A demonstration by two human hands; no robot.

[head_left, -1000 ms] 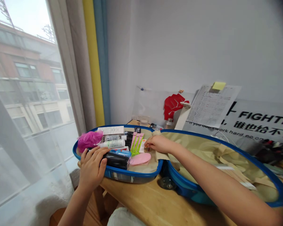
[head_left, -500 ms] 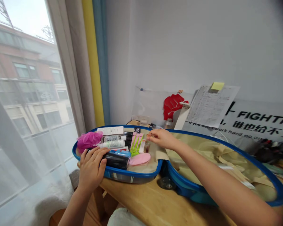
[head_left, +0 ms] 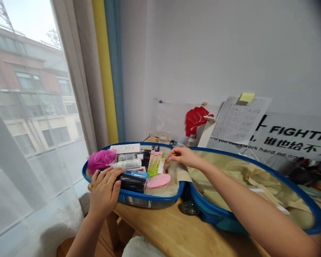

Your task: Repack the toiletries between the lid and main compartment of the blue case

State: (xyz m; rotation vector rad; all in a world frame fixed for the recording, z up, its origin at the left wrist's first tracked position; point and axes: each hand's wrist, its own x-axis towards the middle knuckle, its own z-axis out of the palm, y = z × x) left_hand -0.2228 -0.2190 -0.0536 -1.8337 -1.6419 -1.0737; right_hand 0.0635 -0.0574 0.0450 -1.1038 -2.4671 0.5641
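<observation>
An open hard suitcase with a blue rim (head_left: 149, 196) lies on the table, its left half packed with toiletries. My left hand (head_left: 104, 191) curls over a black bottle (head_left: 132, 182) near the front rim. A pink shower puff (head_left: 101, 160), a white tube (head_left: 128, 164) and pink-and-green boxes (head_left: 154, 164) lie beyond it. My right hand (head_left: 183, 157) reaches over the middle of the case, its fingertips pinched on a tiny gold item (head_left: 169, 156). Just below them stands a small amber vial (head_left: 166, 166). A pink oval pad (head_left: 158, 180) lies near the hinge.
The suitcase's other half, lined in beige fabric (head_left: 243, 182), lies open to the right on the wooden table (head_left: 155, 228). A sheer-curtained window (head_left: 29, 125) is on the left. A wall with papers and a poster (head_left: 291, 137) stands behind, with cluttered items (head_left: 305, 171) at right.
My right hand has risen from the vial area and shifted slightly over the case, fingers pinched. My left hand stays on the black bottle.
</observation>
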